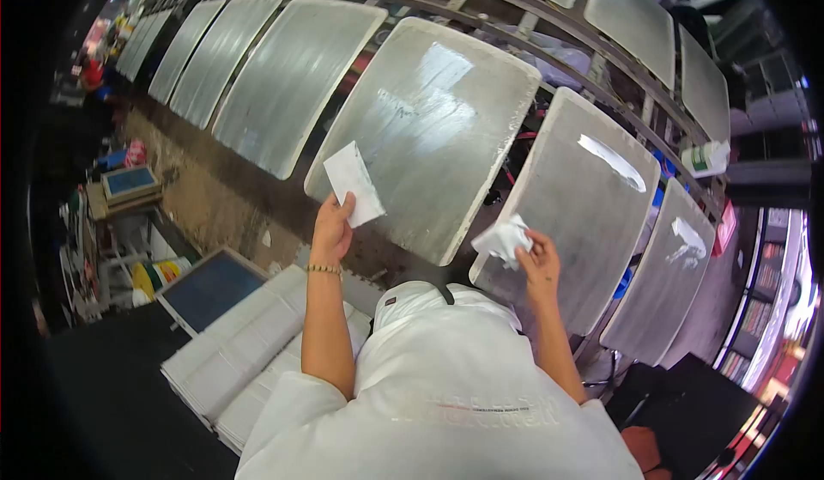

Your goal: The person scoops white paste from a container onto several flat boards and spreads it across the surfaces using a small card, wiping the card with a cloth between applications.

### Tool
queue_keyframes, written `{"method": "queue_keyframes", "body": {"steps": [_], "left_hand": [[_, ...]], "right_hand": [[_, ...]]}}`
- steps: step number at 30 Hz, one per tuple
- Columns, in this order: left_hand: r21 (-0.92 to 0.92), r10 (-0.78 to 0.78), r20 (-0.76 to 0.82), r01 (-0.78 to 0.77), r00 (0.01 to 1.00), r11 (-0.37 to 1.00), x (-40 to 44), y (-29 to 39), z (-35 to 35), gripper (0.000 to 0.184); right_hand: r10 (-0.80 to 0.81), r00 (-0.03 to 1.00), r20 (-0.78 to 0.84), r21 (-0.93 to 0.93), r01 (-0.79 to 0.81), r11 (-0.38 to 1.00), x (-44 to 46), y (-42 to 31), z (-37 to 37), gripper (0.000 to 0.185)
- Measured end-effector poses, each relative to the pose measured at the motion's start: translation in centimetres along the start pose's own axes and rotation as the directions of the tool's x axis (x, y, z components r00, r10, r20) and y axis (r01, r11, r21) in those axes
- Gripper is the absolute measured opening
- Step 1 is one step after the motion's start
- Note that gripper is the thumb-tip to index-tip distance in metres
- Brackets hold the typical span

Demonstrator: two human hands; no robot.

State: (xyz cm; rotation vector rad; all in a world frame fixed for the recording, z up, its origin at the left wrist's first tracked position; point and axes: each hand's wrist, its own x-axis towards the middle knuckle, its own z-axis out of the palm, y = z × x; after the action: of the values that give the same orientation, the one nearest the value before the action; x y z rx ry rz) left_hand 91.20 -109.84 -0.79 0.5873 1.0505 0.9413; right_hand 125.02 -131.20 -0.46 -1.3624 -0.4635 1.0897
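My left hand (333, 229) is closed on the lower edge of a flat white rectangular card (354, 185), held over the near left corner of a large grey board (412, 149). That board has a wet, shiny patch on its far half. To the right, my right hand (539, 261) pinches a crumpled white piece (505, 241); whether it is paper or cloth I cannot tell. It hangs over the near left edge of another grey board (575, 214), which carries a thick white smear (612, 162) near its far end.
More grey boards (296, 76) line up to the left, and one at the right (661, 282) bears a white smear. Behind them runs a metal rail (481, 25). A white tub (705, 159) stands far right. Stacked white bundles (240, 343) and a blue-meshed frame (210, 289) lie lower left.
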Motion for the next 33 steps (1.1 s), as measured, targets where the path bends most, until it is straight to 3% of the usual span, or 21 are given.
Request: {"method": "queue_keyframes", "body": {"steps": [1, 4, 6, 9, 13, 15, 17, 19, 21, 24, 27, 28, 29, 32, 33], "left_hand": [[0.017, -0.004, 0.026, 0.004, 1.000, 1.000, -0.7, 0.6, 1.1, 0.035], [-0.045, 0.003, 0.347, 0.014, 0.938, 0.999, -2.2, 1.3, 4.5, 0.043], [-0.028, -0.010, 0.373, 0.022, 0.928, 0.999, -3.8, 1.6, 8.0, 0.044], [-0.025, -0.012, 0.434, 0.025, 0.901, 0.999, -5.2, 0.7, 11.8, 0.045], [-0.048, 0.044, 0.448, -0.025, 0.893, 0.999, -6.5, -0.8, 14.4, 0.045], [0.000, 0.020, 0.393, -0.021, 0.919, 1.000, -7.2, -0.7, 15.2, 0.039], [0.039, 0.062, 0.372, -0.082, 0.926, 0.996, -7.7, -0.8, 15.5, 0.041], [0.085, 0.090, 0.351, -0.128, 0.932, 0.988, -8.5, -1.1, 16.0, 0.043], [0.138, 0.176, 0.347, -0.236, 0.921, 0.962, -9.1, -1.2, 16.7, 0.045], [0.190, 0.200, 0.344, -0.276, 0.917, 0.942, -9.8, -1.3, 17.0, 0.046], [0.285, 0.169, 0.341, -0.273, 0.925, 0.919, -9.7, -1.8, 17.0, 0.039], [0.203, 0.155, 0.280, -0.217, 0.947, 0.955, -9.5, -2.2, 17.3, 0.035], [0.198, 0.251, 0.374, -0.341, 0.893, 0.919, -8.8, -2.9, 17.4, 0.034], [0.279, 0.295, 0.341, -0.396, 0.893, 0.875, -9.2, -3.4, 19.8, 0.037], [0.228, 0.313, 0.370, -0.412, 0.875, 0.882, -10.1, -3.5, 21.5, 0.038]], "right_hand": [[0.019, 0.999, 0.028, 0.059, -0.021, 0.998, 0.9, -0.9, 1.4, 0.049], [-0.028, 0.988, 0.152, 0.202, -0.003, 0.979, 3.4, -5.3, 5.6, 0.057], [-0.049, 0.969, 0.242, 0.194, 0.001, 0.981, 5.0, -8.1, 7.2, 0.047], [-0.168, 0.952, 0.257, 0.158, 0.131, 0.979, 6.7, -10.9, 8.6, 0.037], [-0.195, 0.911, 0.363, 0.212, 0.123, 0.969, 7.4, -11.2, 8.1, 0.033], [-0.103, 0.916, 0.388, 0.273, -0.008, 0.962, 6.9, -11.8, 8.1, 0.030], [-0.078, 0.925, 0.371, 0.276, -0.030, 0.961, 6.0, -12.9, 8.3, 0.025], [-0.144, 0.917, 0.372, 0.072, 0.126, 0.989, 6.4, -12.3, 7.9, 0.022], [-0.212, 0.913, 0.348, 0.134, 0.176, 0.975, 6.3, -12.0, 8.4, 0.021], [-0.211, 0.932, 0.295, 0.254, 0.137, 0.957, 5.5, -12.9, 8.2, 0.026], [-0.279, 0.911, 0.304, 0.062, 0.273, 0.960, 5.7, -11.9, 6.9, 0.021], [-0.301, 0.906, 0.298, 0.110, 0.281, 0.953, 5.6, -11.5, 6.8, 0.020], [-0.293, 0.909, 0.296, 0.067, 0.286, 0.956, 5.6, -11.3, 6.2, 0.018], [-0.317, 0.938, 0.143, 0.163, 0.293, 0.942, 6.1, -10.5, 5.3, 0.015], [-0.361, 0.927, 0.101, 0.175, 0.341, 0.924, 6.8, -9.8, 4.8, 0.014]]}}
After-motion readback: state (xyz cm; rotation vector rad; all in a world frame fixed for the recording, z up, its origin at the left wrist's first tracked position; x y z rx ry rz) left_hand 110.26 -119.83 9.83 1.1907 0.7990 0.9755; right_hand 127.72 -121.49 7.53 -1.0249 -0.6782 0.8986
